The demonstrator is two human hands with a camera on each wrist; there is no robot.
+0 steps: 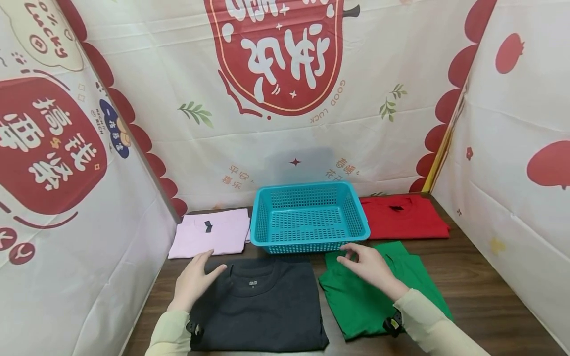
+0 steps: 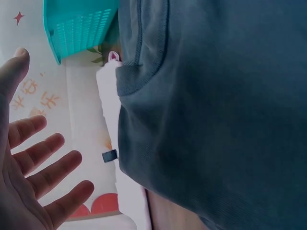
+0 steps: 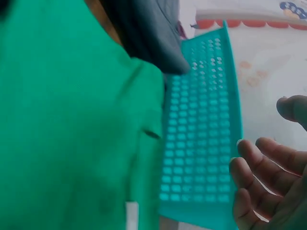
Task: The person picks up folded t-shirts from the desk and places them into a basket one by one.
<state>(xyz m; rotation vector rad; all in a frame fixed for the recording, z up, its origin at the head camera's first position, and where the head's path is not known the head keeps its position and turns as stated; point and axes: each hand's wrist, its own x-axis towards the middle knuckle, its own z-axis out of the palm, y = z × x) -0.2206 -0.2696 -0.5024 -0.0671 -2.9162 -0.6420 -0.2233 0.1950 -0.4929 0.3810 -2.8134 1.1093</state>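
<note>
A folded dark T-shirt (image 1: 271, 311) lies at the front, its collar toward the back. My left hand (image 1: 195, 282) is over its left edge with fingers spread and nothing held; the left wrist view shows the same loose fingers beside the dark cloth. To the right lies a green shirt (image 1: 378, 301), folded less evenly, with one part sticking out at the back. Above it is my right hand (image 1: 371, 267), fingers loosely bent and holding nothing, near the front right corner of a turquoise plastic basket (image 1: 307, 247). In the right wrist view the fingers overlap the basket's rim.
A folded pink shirt (image 1: 222, 237) lies left of the basket, and a folded red shirt (image 1: 409, 222) lies right of it. All rest on a dark wooden table (image 1: 485, 296). Printed white cloth walls (image 1: 289, 138) enclose the back and both sides.
</note>
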